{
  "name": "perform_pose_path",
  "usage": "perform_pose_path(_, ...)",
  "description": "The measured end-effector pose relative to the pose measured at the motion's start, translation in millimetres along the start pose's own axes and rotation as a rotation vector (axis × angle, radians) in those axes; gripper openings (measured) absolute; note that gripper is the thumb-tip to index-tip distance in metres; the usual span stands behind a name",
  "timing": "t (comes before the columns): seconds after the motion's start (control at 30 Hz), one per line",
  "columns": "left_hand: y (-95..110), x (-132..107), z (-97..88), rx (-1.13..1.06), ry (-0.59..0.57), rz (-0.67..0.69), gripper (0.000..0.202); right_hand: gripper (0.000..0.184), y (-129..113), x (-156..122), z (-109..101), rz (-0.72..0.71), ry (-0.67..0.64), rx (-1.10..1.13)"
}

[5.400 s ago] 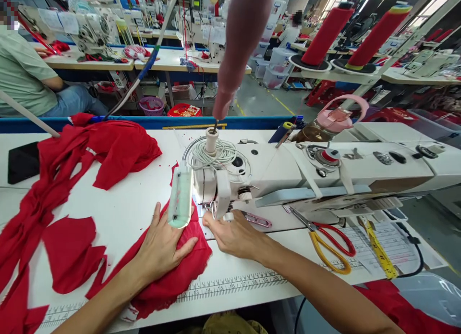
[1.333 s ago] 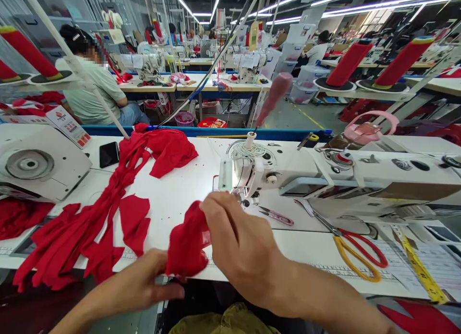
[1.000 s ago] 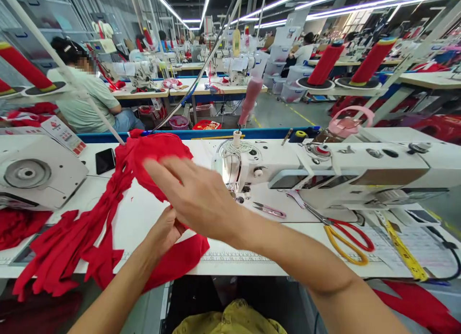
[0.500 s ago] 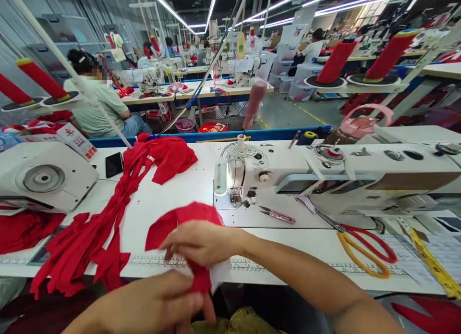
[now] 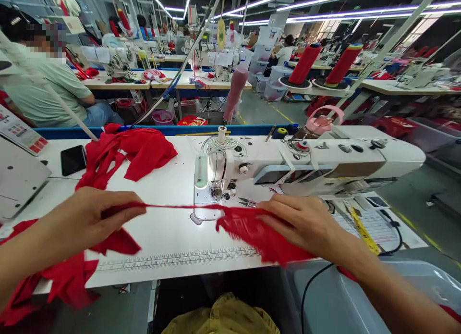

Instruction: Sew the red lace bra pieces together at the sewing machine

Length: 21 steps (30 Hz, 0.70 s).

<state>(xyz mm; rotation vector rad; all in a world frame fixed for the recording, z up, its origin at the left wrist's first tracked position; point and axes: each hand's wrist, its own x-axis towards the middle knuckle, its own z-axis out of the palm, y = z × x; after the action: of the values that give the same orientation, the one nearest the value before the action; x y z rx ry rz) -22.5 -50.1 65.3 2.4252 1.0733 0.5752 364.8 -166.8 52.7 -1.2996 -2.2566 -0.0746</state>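
Observation:
My left hand is closed on one end of a red fabric piece, pinched between thumb and fingers. My right hand grips the other part of this red fabric, whose ragged edge hangs below it. Between the hands the cloth is stretched into a thin taut strand, in front of the needle area of the white sewing machine. Thread snips lie on the machine bed just beyond my right hand, partly hidden. More red fabric is heaped at the back left of the table, with strips hanging over the front edge.
A black phone lies at left near another machine. A printed ruler runs along the table's front edge. At right are a yellow tape measure and a grey plastic bin. A person sits beyond at left.
My hands have moved apart, left hand leftward and right hand rightward, pulling the red fabric taut between them. The view has shifted right.

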Motion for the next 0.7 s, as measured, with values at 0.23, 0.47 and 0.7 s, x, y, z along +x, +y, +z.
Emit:
perform_pose_path(0.23, -24, -44, 99.2, 0.643, 0.307, 0.348, 0.029, 0.021, -3, -63, 61, -0.050, 0.035, -0.333)
perform_pose_path(0.47, 19, -35, 172.7, 0.313, 0.207, 0.470, 0.039, 0.022, -22, -45, 107, 0.008, -0.035, -0.017)
perform_pose_path(0.7, 34, -15, 206.6, 0.347, 0.103, 0.421, 0.043, 0.018, -22, -46, 123, 0.092, -0.141, -0.076)
